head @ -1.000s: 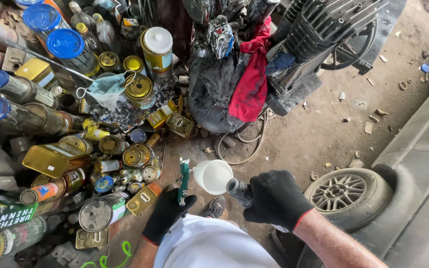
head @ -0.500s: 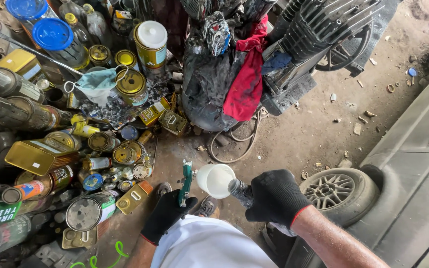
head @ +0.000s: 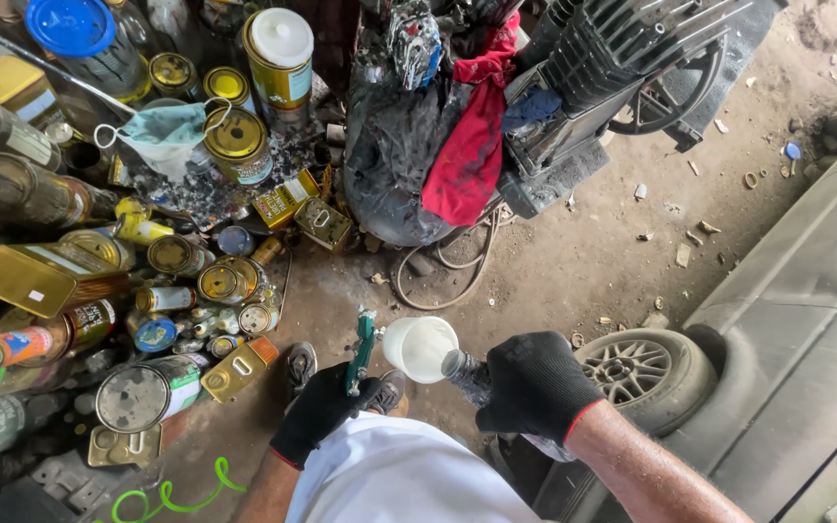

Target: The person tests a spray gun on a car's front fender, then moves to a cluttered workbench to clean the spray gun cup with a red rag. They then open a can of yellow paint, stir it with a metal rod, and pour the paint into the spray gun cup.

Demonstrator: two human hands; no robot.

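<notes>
While you look down past your white shirt, both your hands wear black gloves. Your left hand (head: 320,412) is closed around a green spray gun (head: 364,347). The gun is thin and stands almost straight up, with a small silver part on top. A round white cup (head: 419,348) sits right beside it, touching the gun, and its open mouth faces up at you. The inside of the cup looks pale and clean.

Your right hand (head: 533,385) is closed around a small bottle (head: 464,375). The bottle is dark grey and tipped over, with its neck at the rim of the cup. You hold gun, cup and bottle low in front of you, above the dirty floor.

On the left lie lots of old paint cans (head: 232,283), many gold. A red rag (head: 465,163) hangs on a black machine. A small car wheel (head: 643,373) sits by your right arm.
</notes>
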